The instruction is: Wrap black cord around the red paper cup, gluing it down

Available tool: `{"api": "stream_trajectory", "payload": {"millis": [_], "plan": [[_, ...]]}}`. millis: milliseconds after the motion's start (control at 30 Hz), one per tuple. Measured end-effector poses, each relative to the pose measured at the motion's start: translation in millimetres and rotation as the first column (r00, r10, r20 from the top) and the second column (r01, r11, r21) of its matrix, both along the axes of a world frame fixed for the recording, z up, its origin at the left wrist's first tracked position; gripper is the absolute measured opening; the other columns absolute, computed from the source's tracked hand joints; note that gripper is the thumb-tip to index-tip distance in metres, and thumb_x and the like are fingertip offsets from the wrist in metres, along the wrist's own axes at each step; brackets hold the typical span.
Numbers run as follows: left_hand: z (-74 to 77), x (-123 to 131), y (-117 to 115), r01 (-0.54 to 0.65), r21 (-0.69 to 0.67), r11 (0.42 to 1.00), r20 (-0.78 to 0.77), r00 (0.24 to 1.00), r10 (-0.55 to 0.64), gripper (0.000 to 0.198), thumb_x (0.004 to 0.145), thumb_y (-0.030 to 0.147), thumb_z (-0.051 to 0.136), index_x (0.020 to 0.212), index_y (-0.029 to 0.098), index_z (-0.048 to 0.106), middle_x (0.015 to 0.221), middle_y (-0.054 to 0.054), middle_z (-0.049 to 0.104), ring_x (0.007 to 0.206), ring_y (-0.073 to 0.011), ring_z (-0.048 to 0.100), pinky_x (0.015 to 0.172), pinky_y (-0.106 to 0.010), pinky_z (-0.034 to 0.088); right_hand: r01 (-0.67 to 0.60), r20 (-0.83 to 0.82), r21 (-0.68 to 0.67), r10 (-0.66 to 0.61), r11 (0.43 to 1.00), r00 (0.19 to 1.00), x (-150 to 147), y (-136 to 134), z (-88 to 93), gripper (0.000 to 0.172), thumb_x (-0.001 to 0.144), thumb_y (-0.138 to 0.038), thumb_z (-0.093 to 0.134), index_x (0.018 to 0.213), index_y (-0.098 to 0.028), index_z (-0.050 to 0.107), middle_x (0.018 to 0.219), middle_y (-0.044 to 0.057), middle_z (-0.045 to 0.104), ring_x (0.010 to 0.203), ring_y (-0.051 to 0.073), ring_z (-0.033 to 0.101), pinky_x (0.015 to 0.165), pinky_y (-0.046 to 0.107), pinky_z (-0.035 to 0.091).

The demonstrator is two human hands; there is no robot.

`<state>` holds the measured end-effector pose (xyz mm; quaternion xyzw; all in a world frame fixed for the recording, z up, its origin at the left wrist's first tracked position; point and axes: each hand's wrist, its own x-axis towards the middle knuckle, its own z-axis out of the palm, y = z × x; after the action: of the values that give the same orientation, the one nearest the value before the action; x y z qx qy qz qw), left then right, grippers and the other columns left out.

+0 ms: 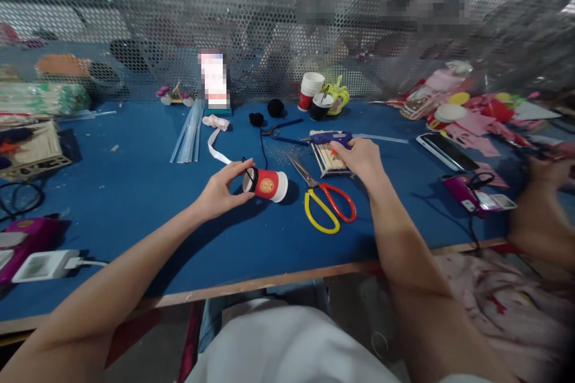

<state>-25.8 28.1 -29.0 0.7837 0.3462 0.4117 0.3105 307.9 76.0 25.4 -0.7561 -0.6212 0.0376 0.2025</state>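
My left hand (219, 191) grips a small paper cup (272, 185) near its rim, tilted on its side just above the table. The cup has a red band with a gold mark, and black yarn (253, 182) is wound around its left end. My right hand (366, 160) is closed round the handle of a blue hot glue gun (330, 137), whose nozzle points left. A clear glue stick (381, 139) trails from its back. Beneath the gun lies a small rack of wooden sticks (330, 161). Scissors (324, 197) with one yellow and one red handle lie between my hands.
Behind are pliers (287, 125), a black yarn ball (275, 108), stacked paper cups (311, 87), clear glue sticks (187, 134), white ribbon (215, 146) and a lit phone (215, 81). Purple power strips (465, 191) lie at both sides. Another person's arm (541, 209) reaches in at right.
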Motion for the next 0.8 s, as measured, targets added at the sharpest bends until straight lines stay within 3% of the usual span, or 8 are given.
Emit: {"api": "stream_trajectory", "payload": {"millis": [133,267,367,433,533,600,733,800], "plan": [[-0.8,0.2,0.4,0.0,-0.007,1.0,-0.005,1.0,0.0,0.068,0.073,0.027,0.072,0.136,0.021,0.047,0.126,-0.014,0.058,0.117,-0.0255,0.056,0.101,-0.045,0.046,0.075,0.119,-0.024,-0.072,0.997,0.99,2.7,0.6,-8.8,0.039,0.08,-0.053,0.056,0.077,-0.014,0.064,0.084,0.016,0.066,0.084,0.031,0.063,0.071,0.041,0.046],[1.5,1.8,-1.8,-0.003,-0.006,1.0,-0.015,1.0,0.003,0.068,0.074,0.029,0.071,0.136,0.02,0.047,0.125,-0.015,0.058,0.117,-0.0256,0.056,0.101,-0.043,0.046,-0.002,0.082,0.249,-0.019,0.968,0.996,-12.7,-12.6,-3.2,0.024,0.079,-0.035,0.063,0.084,-0.012,0.065,0.094,0.017,0.064,0.092,0.029,0.06,0.081,0.042,0.045],[9.3,5.7,-8.6,-0.011,0.026,1.0,-0.088,0.996,0.013,0.067,0.074,0.031,0.071,0.136,0.019,0.047,0.124,-0.014,0.06,0.116,-0.0259,0.056,0.102,-0.044,0.045,-0.316,-0.068,0.364,0.364,0.876,0.929,-45.8,-32.8,8.4,0.021,0.083,-0.036,0.06,0.075,-0.017,0.063,0.082,0.009,0.065,0.084,0.022,0.06,0.079,0.037,0.045],[15.1,8.8,-14.3,0.011,0.06,0.998,-0.149,0.989,-0.002,0.068,0.075,0.03,0.07,0.138,0.019,0.044,0.125,-0.013,0.06,0.117,-0.0257,0.056,0.103,-0.044,0.044,-0.588,-0.22,0.301,0.654,0.751,0.724,-72.6,-45.5,14.7,0.021,0.087,-0.037,0.055,0.08,-0.019,0.064,0.085,0.006,0.066,0.081,0.018,0.059,0.074,0.032,0.046],[20.3,12.4,-21.2,0.022,0.142,0.99,-0.186,0.982,0.005,0.07,0.075,0.029,0.069,0.139,0.019,0.041,0.128,-0.014,0.057,0.117,-0.0261,0.056,0.1,-0.043,0.047,-0.739,-0.268,0.257,0.781,0.622,0.564,-106.9,-56.4,17.1,0.022,0.084,-0.04,0.06,0.084,-0.018,0.062,0.089,0.006,0.064,0.087,0.018,0.058,0.08,0.034,0.044],[21.1,13.5,-23.8,0.013,0.177,0.984,-0.203,0.979,0.023,0.073,0.075,0.025,0.068,0.141,0.018,0.038,0.129,-0.015,0.056,0.118,-0.0269,0.055,0.1,-0.043,0.048,-0.746,-0.209,0.231,0.781,0.624,0.589,-122.4,-59.2,15.0,0.025,0.079,-0.042,0.065,0.081,-0.018,0.058,0.087,0.006,0.061,0.088,0.02,0.054,0.084,0.037,0.042],[21.4,14.0,-25.9,-0.009,0.172,0.985,-0.221,0.974,0.048,0.076,0.075,0.023,0.066,0.143,0.019,0.034,0.131,-0.015,0.053,0.121,-0.0278,0.053,0.101,-0.045,0.047,-0.667,-0.109,0.18,0.689,0.722,0.716,-139.8,-63.2,10.8,0.022,0.074,-0.032,0.069,0.074,-0.02,0.051,0.085,0.005,0.053,0.088,0.021,0.048,0.079,0.036,0.04],[22.3,13.9,-27.0,-0.019,0.159,0.987,-0.227,0.972,0.055,0.076,0.075,0.026,0.067,0.143,0.02,0.035,0.132,-0.015,0.052,0.121,-0.0282,0.053,0.102,-0.045,0.047,-0.661,-0.094,0.164,0.678,0.733,0.729,-144.2,-65.6,10.8,0.019,0.075,-0.025,0.065,0.068,-0.02,0.048,0.08,0.004,0.051,0.082,0.019,0.047,0.075,0.034,0.039]]}}
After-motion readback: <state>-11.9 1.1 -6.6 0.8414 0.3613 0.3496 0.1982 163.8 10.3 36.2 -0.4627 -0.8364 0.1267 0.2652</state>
